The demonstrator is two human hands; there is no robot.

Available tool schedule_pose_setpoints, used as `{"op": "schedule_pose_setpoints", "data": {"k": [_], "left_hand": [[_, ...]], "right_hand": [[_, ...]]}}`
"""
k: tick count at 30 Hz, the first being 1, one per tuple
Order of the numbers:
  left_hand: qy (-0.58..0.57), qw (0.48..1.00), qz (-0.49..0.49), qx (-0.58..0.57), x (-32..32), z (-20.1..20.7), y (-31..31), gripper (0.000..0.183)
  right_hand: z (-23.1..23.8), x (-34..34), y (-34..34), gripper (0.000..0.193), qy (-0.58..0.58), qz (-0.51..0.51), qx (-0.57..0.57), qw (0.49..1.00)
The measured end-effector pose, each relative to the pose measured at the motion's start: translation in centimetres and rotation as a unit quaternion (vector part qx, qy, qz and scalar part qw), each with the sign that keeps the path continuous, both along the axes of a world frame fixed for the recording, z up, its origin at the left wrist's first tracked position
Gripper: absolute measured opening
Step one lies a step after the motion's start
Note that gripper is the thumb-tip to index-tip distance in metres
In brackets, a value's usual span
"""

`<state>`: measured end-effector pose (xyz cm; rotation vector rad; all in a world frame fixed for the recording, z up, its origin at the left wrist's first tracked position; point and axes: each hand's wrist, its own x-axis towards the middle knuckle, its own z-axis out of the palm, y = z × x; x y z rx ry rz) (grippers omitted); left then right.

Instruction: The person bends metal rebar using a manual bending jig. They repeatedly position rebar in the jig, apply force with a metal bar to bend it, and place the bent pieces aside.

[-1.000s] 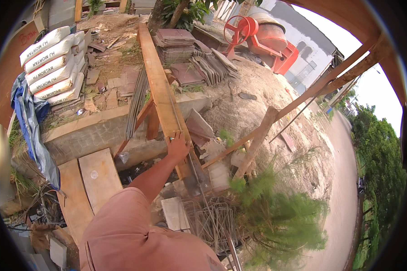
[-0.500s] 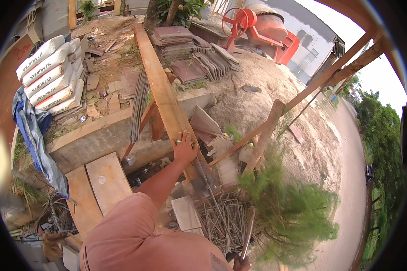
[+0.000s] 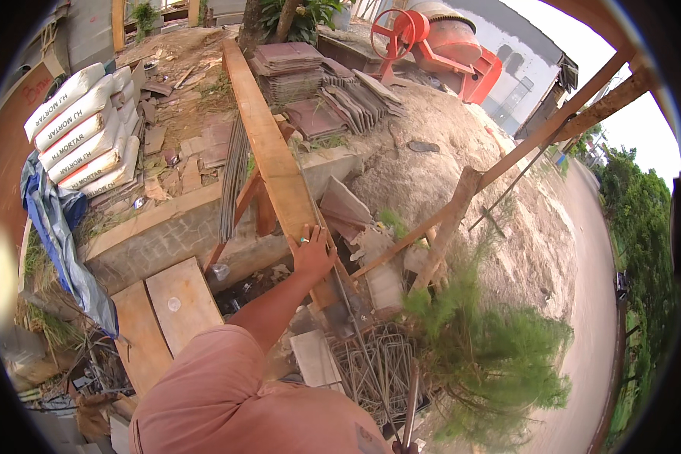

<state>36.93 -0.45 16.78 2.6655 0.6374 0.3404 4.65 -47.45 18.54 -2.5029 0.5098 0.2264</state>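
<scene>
1. Resting flat, the left hand [image 3: 314, 253] had its fingers slightly apart on a long brown wooden plank [image 3: 269, 147], which looked stiff and heavy.
2. Along the plank's right side, by that palm, ran a thin grey metal rod [image 3: 359, 333], probably light and springy, best held close to the plank.
3. The right hand [image 3: 405, 448], mostly cut off, seemed clamped around a straight silvery metal bar [image 3: 412, 405], likely rigid.
4. Between rod and bar sat tangled grey steel loops [image 3: 393, 346].

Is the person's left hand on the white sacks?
No, the left hand lies on the long wooden beam, well apart from the white sacks stacked at the left.
</scene>
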Motion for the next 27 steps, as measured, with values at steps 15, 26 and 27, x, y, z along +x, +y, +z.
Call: {"op": "schedule_pose_setpoints", "data": {"k": [15, 26, 27], "left_hand": [[-0.002, 1.000, -0.005, 0.028, -0.1, 0.0, -0.1, 0.064], [-0.004, 0.999, -0.009, 0.050, -0.2, -0.2, -0.1, 0.064], [0.003, 0.998, -0.011, 0.054, -0.3, 0.0, 0.0, 0.065]], "right_hand": [[2.9, 1.3, 2.2, 0.031, 0.009, 0.019, 0.006, 1.000], [-5.0, 1.0, 1.7, 0.017, -0.096, -0.048, 0.184, 0.977], [-3.2, 1.1, 2.8, 0.025, -0.053, -0.055, 0.164, 0.984]]}}
